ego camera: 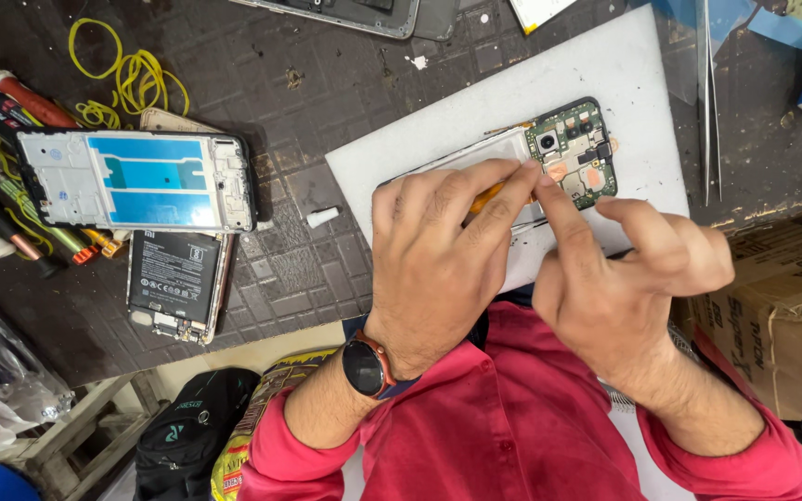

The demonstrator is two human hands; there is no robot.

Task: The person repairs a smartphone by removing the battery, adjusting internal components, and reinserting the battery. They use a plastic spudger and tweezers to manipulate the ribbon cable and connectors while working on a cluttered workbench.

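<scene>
The opened phone (568, 153) lies on the white mat (624, 74). The left hand (438, 264) presses on it, fingers closed around an orange tool (489, 197). The right hand (619, 278), beside it, touches the phone with its forefinger, holding nothing.

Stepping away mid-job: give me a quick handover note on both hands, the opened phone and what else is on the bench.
Left hand: fingers curled over the opened phone on the white mat, apparently gripping an orange tool, mostly hidden.
Right hand: index finger pressing at the phone's circuit board edge; nothing visibly held.
Done: back cover off, board and camera exposed.
Left: whatever sits under the hands cannot be judged.
Nearby: display frame and a second opened phone at left, tweezers at right, small white cap beside the mat.
</scene>
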